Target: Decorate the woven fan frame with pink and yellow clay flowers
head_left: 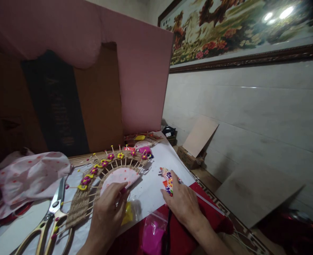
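My left hand (109, 209) rests on the white sheet (156, 166), its fingertips pinched on a small pink piece at the edge of a pink spotted half-disc (119, 177). That half-disc lies inside a woven twine arch (84, 198) with wooden sticks and pink and yellow clay flowers. My right hand (181, 202) lies flat over a small colourful flowered object (168, 180), with the fingers curled lightly onto it.
Large scissors (49, 216) lie at the left beside pink spotted cloth (29, 177). Yellow clay (127, 214) and a bag of pink clay (152, 233) sit near the front edge on red cloth (209, 209). Cardboard and a pink board stand behind. Boxes and boards lean against the wall at right.
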Motion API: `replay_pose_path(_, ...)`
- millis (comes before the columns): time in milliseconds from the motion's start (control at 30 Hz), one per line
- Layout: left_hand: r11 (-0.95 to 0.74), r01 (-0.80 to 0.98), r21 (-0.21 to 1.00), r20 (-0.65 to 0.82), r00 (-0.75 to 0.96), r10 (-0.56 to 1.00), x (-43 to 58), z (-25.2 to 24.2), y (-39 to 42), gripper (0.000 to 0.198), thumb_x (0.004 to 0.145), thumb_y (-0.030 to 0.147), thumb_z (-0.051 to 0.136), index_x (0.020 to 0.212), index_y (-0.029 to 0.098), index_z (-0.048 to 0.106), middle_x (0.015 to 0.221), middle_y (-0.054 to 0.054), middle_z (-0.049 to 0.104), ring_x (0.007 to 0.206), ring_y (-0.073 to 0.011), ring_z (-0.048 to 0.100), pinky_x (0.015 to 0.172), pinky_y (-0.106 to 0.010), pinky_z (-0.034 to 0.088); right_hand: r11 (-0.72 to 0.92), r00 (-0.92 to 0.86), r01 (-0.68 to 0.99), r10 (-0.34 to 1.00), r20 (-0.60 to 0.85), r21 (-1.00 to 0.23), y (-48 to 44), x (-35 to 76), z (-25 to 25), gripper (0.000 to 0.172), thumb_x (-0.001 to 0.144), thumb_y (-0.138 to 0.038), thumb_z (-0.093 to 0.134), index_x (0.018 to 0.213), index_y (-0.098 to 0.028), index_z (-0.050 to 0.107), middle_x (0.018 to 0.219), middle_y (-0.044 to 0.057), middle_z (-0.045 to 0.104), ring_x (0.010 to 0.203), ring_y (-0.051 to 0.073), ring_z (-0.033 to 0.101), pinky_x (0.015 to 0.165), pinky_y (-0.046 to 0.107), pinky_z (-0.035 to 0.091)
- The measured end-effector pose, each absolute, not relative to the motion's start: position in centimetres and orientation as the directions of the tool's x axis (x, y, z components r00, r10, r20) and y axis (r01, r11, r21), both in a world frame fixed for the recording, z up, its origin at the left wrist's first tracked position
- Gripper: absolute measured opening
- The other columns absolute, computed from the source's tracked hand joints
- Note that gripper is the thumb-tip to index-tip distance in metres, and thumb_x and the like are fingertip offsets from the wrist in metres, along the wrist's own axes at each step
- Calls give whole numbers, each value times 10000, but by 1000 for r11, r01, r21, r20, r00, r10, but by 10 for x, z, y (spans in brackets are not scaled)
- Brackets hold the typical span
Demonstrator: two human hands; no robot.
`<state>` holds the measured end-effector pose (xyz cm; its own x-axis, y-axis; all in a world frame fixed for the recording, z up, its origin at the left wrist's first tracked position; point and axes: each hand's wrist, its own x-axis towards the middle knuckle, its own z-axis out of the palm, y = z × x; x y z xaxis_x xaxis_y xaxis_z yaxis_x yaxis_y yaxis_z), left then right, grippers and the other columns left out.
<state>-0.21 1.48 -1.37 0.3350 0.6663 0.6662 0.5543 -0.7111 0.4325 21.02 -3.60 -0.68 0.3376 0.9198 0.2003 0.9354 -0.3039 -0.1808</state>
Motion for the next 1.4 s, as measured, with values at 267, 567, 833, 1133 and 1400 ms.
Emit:
replay_pose_path(267, -699, 573, 428, 672, 316, 670, -1, -12, 14, 134, 850, 224, 504, 962, 184, 565, 800, -36, 622, 679, -154, 575, 594, -257, 471, -278, 368, 900, 898, 244, -335, -37, 214, -15, 462, 812, -254, 477, 1260, -150, 429, 804, 93, 701, 720, 262, 657, 611, 300, 409)
replay_pose_path(567, -705, 568, 426, 681, 312, 663, -2, -12, 13, 134, 844, 220, 513, 960, 184, 570, 776, -25, 610, 654, -147, 572, 596, -254, 473, -119, 367, 812, 864, 343, -571, -46, 223, -23, 430, 802, -284, 497, 1211, -164, 439, 592, -35, 559, 487, 158, 516, 477, 246, 339)
replay_pose_path(833, -690, 579, 434, 685, 285, 670, -2, -16, 16, 155, 850, 241, 505, 981, 187, 567, 807, -39, 629, 668, -153, 584, 594, -257, 479, 19, 428, 699, 790, 439, -715, -49, 226, -30, 386, 809, -337, 520, 1149, -171, 446, 552, -82, 400, 458, 112, 455, 483, 215, 376)
replay_pose_path(1133, -628, 590, 507, 627, 247, 738, -2, -8, 8, 157, 867, 312, 475, 836, 196, 577, 686, -4, 615, 582, -146, 573, 536, -247, 454, 101, 449, 707, 700, 555, -700, -59, 226, -35, 393, 802, -333, 557, 1143, -164, 459, 587, -58, 486, 439, 90, 453, 430, 187, 390)
replay_pose_path(1400, -566, 531, 630, 557, 200, 806, 5, 3, 1, 179, 811, 138, 411, 825, 184, 583, 743, -32, 618, 689, -171, 574, 622, -288, 462, 188, 465, 697, 617, 635, -692, -65, 223, -26, 472, 756, -411, 602, 1115, -123, 499, 571, -18, 561, 440, 109, 514, 426, 187, 455)
